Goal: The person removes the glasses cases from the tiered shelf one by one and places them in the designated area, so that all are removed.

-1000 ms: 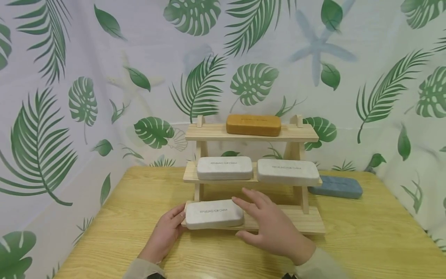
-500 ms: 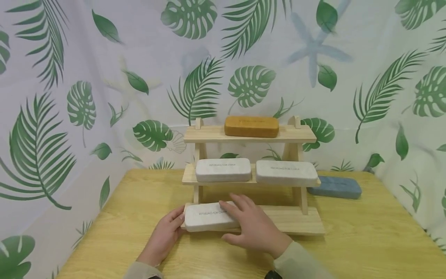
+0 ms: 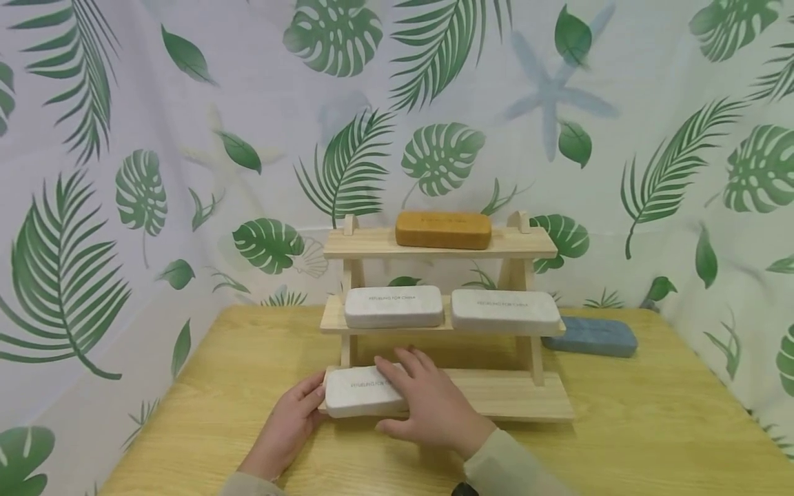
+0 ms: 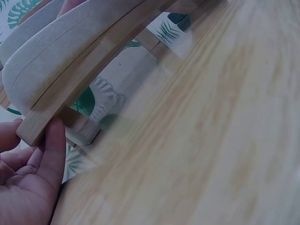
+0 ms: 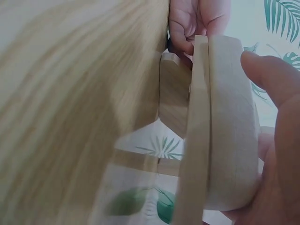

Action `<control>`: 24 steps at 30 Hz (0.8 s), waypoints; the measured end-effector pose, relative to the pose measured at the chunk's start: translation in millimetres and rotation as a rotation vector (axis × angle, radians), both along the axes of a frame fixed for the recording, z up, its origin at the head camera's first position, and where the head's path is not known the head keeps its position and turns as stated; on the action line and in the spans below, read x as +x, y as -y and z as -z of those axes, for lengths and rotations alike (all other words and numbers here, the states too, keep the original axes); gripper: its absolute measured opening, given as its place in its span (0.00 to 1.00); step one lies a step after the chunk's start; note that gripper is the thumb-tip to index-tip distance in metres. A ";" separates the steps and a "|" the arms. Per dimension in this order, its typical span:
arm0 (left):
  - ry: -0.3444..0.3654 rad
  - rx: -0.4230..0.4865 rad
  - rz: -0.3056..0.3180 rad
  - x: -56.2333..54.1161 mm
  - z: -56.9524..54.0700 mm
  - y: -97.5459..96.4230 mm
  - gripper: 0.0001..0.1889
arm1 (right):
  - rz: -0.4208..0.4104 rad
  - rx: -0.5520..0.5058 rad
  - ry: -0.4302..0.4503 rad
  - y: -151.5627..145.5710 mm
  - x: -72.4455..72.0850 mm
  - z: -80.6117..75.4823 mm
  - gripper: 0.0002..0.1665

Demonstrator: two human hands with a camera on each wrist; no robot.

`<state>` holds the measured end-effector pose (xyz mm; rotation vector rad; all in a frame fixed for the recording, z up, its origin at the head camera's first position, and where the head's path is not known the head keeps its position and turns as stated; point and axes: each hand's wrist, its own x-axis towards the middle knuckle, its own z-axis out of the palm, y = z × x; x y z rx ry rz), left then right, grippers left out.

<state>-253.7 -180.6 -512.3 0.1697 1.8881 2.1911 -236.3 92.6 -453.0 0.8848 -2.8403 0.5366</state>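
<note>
A white glasses case [image 3: 360, 390] with printed lettering lies at the left of the bottom board [image 3: 515, 396] of a wooden three-tier display shelf. My left hand [image 3: 287, 427] grips the left end of that board; in the left wrist view the thumb is above its end and the fingers [image 4: 55, 150] beneath. Over the case's right part lies my right hand [image 3: 431, 406], fingers fairly straight and spread across the top, thumb apart in front. In the right wrist view the thumb [image 5: 265, 70] stands beside the case [image 5: 232, 126], with the palm near its end.
On the middle tier sit two more white glasses cases, left [image 3: 393, 308] and right [image 3: 505, 311]. An orange case [image 3: 443, 231] tops the upper tier. Behind the shelf's right side, a blue case [image 3: 595, 337] lies on the wooden table [image 3: 657, 413]. A leaf-patterned cloth [image 3: 205, 207] hangs behind.
My right hand has moved left, from beside the right end of the bottom white glasses case to over it. My left hand stays at the board's end. The head view shifts slightly.
</note>
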 end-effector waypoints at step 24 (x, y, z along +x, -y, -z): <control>0.009 0.011 -0.004 1.7 -1.5 0.1 0.27 | 0.057 0.052 -0.115 6.8 3.5 10.6 0.53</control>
